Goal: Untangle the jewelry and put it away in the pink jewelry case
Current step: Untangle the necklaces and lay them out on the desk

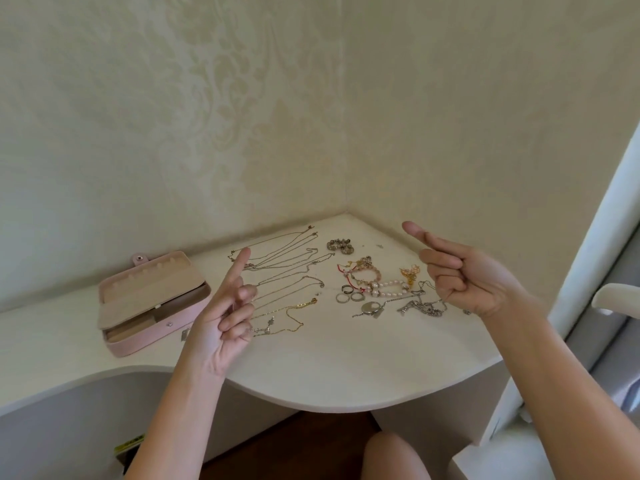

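head view: one frame only
case (pixel 152 303): pink, laid open on the left of the bench (pixel 346 368); long axis slanted from near left to far right
chains (pixel 287 268): spread in rough parallel lines just right of the case
heap (pixel 377 285): bracelets and rings bunched right of the chains
left grip (pixel 221 317): raised before the chains, partly covering them; index straight, other fingers curled, nothing held
right grip (pixel 464 271): raised at the heap's right edge; closed likewise
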